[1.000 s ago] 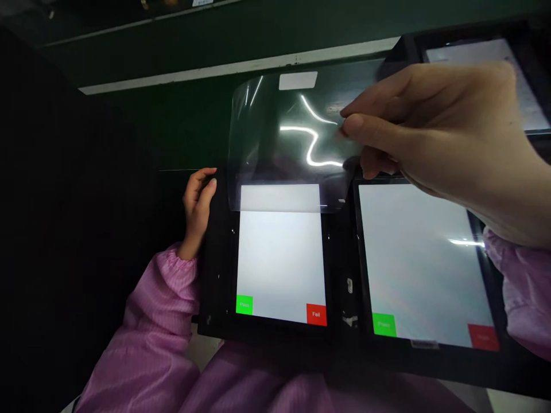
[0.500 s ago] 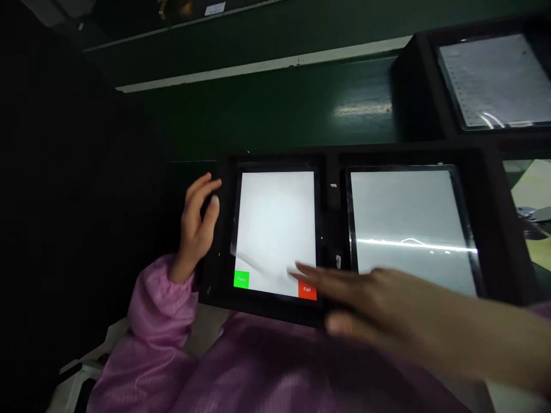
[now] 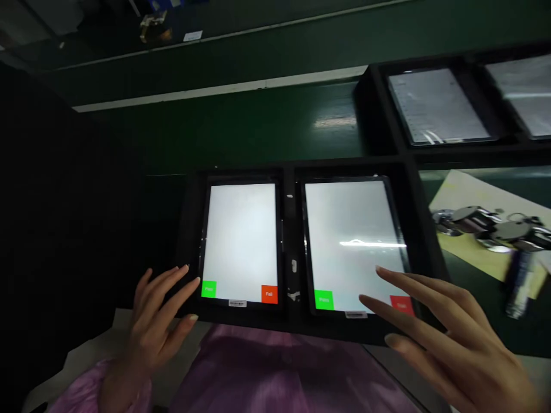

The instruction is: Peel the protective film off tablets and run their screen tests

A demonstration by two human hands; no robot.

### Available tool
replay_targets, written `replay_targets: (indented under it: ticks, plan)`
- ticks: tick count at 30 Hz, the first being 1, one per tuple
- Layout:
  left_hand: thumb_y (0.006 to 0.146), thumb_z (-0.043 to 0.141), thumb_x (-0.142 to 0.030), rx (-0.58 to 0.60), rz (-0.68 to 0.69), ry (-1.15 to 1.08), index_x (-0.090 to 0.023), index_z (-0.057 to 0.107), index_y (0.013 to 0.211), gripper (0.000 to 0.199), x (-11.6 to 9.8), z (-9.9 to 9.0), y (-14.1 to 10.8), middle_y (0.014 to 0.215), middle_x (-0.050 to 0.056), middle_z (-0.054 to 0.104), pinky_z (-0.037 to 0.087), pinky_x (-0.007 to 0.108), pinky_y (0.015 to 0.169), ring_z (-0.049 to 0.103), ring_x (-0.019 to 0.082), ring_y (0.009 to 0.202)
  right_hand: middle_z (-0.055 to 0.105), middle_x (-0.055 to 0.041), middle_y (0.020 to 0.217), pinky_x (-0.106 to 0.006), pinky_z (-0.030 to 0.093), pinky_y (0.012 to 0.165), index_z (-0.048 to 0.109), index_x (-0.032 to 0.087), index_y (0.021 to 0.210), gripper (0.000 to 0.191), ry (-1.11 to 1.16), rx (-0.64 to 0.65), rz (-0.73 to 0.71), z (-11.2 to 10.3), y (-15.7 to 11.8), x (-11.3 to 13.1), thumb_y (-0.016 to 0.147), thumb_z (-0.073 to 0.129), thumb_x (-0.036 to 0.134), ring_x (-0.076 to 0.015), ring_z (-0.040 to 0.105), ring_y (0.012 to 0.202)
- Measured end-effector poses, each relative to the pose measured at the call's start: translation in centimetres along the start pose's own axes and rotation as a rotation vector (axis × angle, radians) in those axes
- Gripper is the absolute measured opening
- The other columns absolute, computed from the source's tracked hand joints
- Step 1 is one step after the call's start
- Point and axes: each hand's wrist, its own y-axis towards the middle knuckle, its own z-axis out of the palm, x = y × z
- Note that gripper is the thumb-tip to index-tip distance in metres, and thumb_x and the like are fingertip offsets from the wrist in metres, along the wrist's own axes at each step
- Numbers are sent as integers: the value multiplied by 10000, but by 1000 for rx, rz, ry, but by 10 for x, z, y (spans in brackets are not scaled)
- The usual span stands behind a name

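Note:
Two tablets lie side by side in a black tray, both with white screens that carry a green box and a red "Fail" box at the bottom. My left hand is beside the lower left corner of the left tablet, fingers apart and holding nothing. Over the lower right part of the right tablet is my right hand, its fingers spread and nothing in it. Whether its fingertips touch the glass I cannot tell.
At the upper right, another black tray holds two more tablets. Shiny metal objects lie on papers at the right, with a dark tube-like item near them. A green bench surface stretches behind the trays.
The view has shifted right. My right hand has moved off the left tablet to the right one, where green and red boxes now show. My left hand has come down towards the tray's lower left.

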Motion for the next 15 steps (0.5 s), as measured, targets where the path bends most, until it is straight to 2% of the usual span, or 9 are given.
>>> replay_targets:
  ticks: [2,6,9,12,15]
  plan:
    - [1058,558,-217,20,-45,11,-276,417,1652,613,-2,8,10,1546,136,565,214,547,1334,526,294,1425,597,-145,1485,-511,532,935,678,259,1298,256,-19,-24,40,0,-3,-4,1096,526,300,-346,598,1240]
    - [1073,545,-336,127,-124,85,-339,389,1659,607,-6,24,21,1612,124,536,143,694,1312,491,368,1470,608,-165,1466,-540,512,967,693,238,1301,276,-49,-12,38,10,-8,-12,1102,534,345,-358,591,1252]
    - [1054,569,-319,97,-81,56,-369,412,1651,620,-9,25,23,1611,101,544,143,654,1331,513,348,1459,583,-168,1527,-581,487,1007,640,252,1453,416,-57,14,63,18,-11,-12,1105,505,435,-386,582,1281]
    - [1045,582,-318,85,-41,54,-368,431,1647,622,-13,21,22,1620,104,526,134,610,1344,503,339,1464,557,-133,1584,-661,462,1019,447,360,1648,593,-90,45,90,17,-18,-13,1076,500,511,-428,592,1280]
    - [1066,555,-385,151,-35,128,-369,469,1626,567,-17,17,22,1644,104,496,62,624,1347,460,353,1494,503,-49,1636,-716,466,1033,321,547,1660,677,-23,-27,244,6,-33,-31,1015,501,444,-447,598,1290]
